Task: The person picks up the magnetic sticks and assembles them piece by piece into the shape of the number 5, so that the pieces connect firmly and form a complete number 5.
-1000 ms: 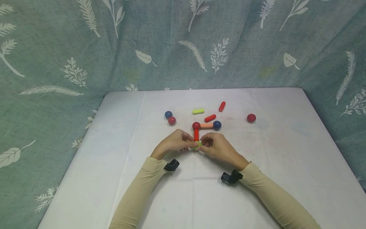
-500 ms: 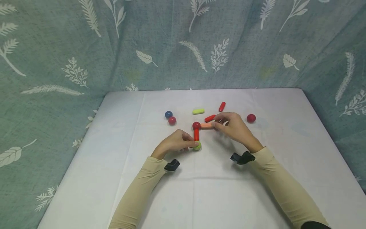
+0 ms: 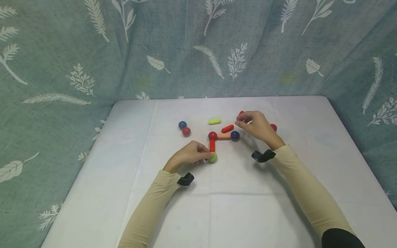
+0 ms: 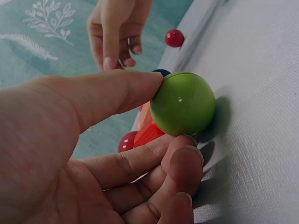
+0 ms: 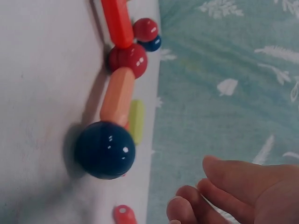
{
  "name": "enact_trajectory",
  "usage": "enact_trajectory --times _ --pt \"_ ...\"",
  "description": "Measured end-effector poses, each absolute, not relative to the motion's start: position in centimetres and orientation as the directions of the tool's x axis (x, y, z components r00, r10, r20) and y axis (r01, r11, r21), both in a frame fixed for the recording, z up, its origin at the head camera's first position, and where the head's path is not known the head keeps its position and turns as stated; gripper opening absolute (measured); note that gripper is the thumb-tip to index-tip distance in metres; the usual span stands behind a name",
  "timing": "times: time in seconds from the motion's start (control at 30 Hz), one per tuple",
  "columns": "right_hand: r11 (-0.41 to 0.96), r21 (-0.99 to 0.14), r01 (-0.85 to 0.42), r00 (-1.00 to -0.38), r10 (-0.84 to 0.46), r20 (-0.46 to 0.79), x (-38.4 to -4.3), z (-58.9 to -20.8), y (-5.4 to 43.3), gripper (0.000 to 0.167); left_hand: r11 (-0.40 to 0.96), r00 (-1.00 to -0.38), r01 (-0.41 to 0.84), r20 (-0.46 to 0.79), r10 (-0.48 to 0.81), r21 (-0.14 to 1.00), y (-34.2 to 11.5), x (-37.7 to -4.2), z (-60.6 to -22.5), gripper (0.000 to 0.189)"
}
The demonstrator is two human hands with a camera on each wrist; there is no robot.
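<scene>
Sleeves [image 3: 145, 210]: beige, extended across the white-covered surface [image 3: 186, 220] from the near edge of the view; a black device [image 3: 185, 179] is worn at the left wrist, another [image 3: 263, 156] at the right.
Left hand [image 3: 190, 152]: nearly closed, with the green ball [image 3: 213, 157] pinched between thumb and fingers, at the near end of the joined pieces.
Joined pieces: the green ball is followed on the far side by a connected red stick [image 3: 212, 145], then a corner red ball [image 3: 212, 135]; from there a peach stick [image 3: 224, 136] is run rightward to a joined blue ball [image 3: 235, 135].
Right hand [image 3: 254, 125]: partly open, fingers loosely bent, nothing seen held; it is held beyond and right of the joined blue ball, near the far red stick [image 3: 241, 113], which is partly covered in the head view.
Loose pieces: a nearer red stick [image 3: 227, 128] is placed just beyond the peach stick; a right-hand red ball [image 3: 273, 127] is partly hidden by the right hand; at the left, a loose red ball [image 3: 186, 131] and a loose blue ball [image 3: 182, 125] are set close together; a yellow-green stick [image 3: 214, 121] is laid farther back.
Curtain [image 3: 176, 79]: grey-green, printed with white leaves, hung behind the surface.
</scene>
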State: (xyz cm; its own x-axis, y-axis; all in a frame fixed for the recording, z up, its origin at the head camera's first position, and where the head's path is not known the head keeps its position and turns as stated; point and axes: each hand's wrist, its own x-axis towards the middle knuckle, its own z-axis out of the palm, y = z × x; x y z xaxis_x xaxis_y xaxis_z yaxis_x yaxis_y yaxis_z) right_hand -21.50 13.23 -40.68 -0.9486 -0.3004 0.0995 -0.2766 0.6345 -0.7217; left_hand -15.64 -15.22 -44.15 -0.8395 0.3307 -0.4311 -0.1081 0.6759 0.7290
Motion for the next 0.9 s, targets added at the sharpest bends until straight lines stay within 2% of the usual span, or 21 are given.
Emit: enact_trajectory --times 0.43,0.9 --pt "0.694 -0.692 -0.199 -0.938 -0.338 -0.069 -23.8 -41.8 12.3 0.031 0.677 -0.841 -0.117 -0.435 0.321 0.727 -15.2 -15.6 -44.1 0.034" --pt "0.692 -0.684 -0.23 -0.901 -0.417 -0.119 -25.3 -43.2 11.6 0.029 0.676 -0.842 -0.117 -0.434 0.321 0.727 -15.3 -15.6 -44.0 0.035"
